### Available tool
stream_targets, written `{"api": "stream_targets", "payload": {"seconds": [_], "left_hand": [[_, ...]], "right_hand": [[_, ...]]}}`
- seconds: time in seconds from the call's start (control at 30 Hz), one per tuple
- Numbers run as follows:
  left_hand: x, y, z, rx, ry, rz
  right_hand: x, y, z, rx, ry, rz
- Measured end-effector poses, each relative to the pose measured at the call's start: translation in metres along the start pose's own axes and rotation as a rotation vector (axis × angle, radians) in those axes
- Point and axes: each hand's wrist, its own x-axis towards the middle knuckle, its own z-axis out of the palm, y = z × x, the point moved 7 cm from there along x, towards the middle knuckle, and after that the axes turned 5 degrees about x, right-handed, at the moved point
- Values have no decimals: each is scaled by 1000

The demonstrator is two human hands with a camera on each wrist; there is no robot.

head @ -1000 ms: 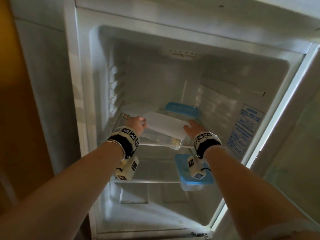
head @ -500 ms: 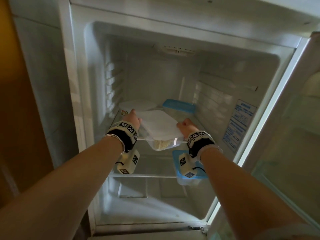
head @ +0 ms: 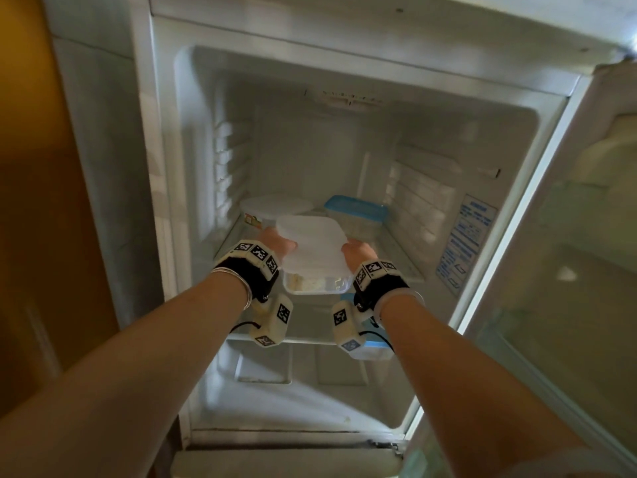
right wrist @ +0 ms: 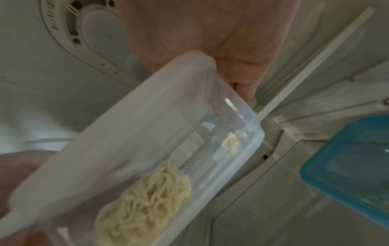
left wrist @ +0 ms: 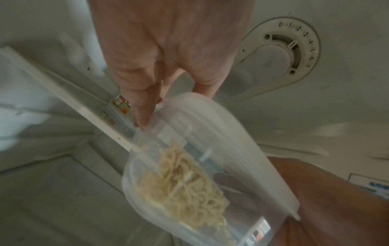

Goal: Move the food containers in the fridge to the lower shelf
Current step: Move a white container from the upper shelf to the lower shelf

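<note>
— What are the hands doing?
— The left hand [head: 277,241] grips the left end of a clear noodle container [head: 315,258], fingers curled against its side below the white lid [left wrist: 221,133]. The right hand [head: 358,253] grips the opposite end the same way.
— Is it resting on anything?
— No. It hangs in front of the upper shelf [head: 396,250], roughly level, pale noodles [right wrist: 147,196] heaped at one end.
— What lies beyond?
— On that upper shelf, a round white-lidded tub [head: 272,208] sits back left, a blue-lidded box [head: 356,210] back right. Another blue-lidded container [right wrist: 353,164] sits on the lower shelf [head: 310,336], right side, mostly hidden by the right wrist. Overhead, a numbered dial [left wrist: 290,48].
</note>
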Motion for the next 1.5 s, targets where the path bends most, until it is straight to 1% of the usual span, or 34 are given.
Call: {"api": "stream_targets", "payload": {"seconds": [0.23, 0.33, 0.5, 0.67, 0.83, 0.93, 1.13, 1.3, 1.5], "left_hand": [[-18, -10, 0, -111, 1, -35], [-27, -12, 0, -137, 16, -29], [-46, -20, 0, -147, -5, 3], [-65, -28, -7, -67, -67, 51], [-93, -41, -20, 31, -8, 93], [-107, -55, -27, 42, -3, 106], [-125, -87, -27, 61, -56, 53], [-119, -108, -16, 77, -56, -4], [-86, -127, -2, 103, -54, -73]], "right_hand": [[-7, 4, 6, 28, -7, -10], [-13, 7, 6, 20, 10, -36], [-35, 15, 9, 14, 21, -58], [-62, 18, 11, -52, 39, -65], [-94, 20, 23, -92, 56, -68], [-112, 22, 38, -131, 36, -69], [-136, 42, 64, -212, -15, -13], [-130, 54, 81, -215, -39, 21], [-88, 69, 106, -226, -94, 52]]}}
